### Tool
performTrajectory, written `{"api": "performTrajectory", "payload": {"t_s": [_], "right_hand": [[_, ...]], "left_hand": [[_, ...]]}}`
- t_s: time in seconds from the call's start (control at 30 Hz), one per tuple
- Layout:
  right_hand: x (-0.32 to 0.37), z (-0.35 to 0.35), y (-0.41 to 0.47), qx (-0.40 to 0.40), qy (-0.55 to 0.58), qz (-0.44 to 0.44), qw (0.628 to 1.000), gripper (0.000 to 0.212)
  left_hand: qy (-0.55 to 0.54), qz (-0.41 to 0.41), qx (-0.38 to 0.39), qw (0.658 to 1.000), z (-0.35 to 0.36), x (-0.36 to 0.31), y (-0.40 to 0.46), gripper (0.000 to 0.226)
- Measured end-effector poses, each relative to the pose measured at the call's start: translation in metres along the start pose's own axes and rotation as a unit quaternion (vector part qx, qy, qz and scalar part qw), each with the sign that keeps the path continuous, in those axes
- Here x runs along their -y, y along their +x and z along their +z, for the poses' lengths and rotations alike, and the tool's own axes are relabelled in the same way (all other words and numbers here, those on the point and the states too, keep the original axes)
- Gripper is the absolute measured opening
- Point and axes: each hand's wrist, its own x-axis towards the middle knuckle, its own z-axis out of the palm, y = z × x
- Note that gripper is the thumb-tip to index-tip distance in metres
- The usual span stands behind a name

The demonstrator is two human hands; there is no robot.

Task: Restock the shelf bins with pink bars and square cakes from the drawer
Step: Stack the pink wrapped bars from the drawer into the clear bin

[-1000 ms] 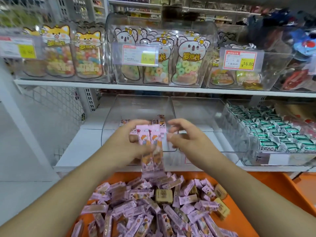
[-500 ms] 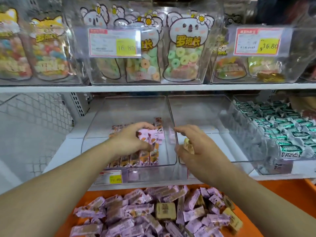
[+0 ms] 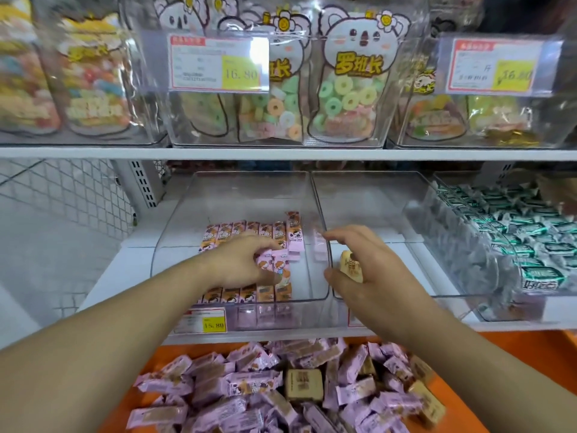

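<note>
1. Pink bars point(image 3: 274, 267) sit pinched in my left hand point(image 3: 240, 264), fingers curled round a couple of them, low inside the left clear bin point(image 3: 175, 242).
2. That bin already holds two rows of bars point(image 3: 249, 234), and my held ones hover over the front row.
3. My right hand point(image 3: 362, 270) curls round one tan square cake point(image 3: 351, 265), thumb below, fingers arched above, inside the middle bin point(image 3: 368, 195).
4. Both forearms reach forward from the bottom corners, converging over the divider between the bins.
5. The orange drawer point(image 3: 449, 385) below holds a heap of loose bars point(image 3: 237, 382) and cakes point(image 3: 304, 384); its front is cut off.
6. Price-tag print is too blurred to read fully.
</note>
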Motion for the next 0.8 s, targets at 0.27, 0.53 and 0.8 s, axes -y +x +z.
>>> {"api": "performTrajectory", "payload": {"t_s": [0.27,0.53,0.8], "right_hand": [[0.002,0.001,-0.001,-0.003,-0.008,-0.001,1.0,0.048],[0.003,0.0,-0.002,-0.001,-0.01,-0.003,1.0,0.05],[0.004,-0.004,-0.004,0.008,-0.013,-0.004,1.0,0.053]], "left_hand": [[0.03,0.046,-0.044,0.998,0.012,0.004,-0.002,0.055],[0.119,0.078,-0.027,0.989,0.016,0.0,-0.007,0.066],[0.116,0.062,-0.009,0.991,0.011,-0.003,-0.01,0.063]]}}
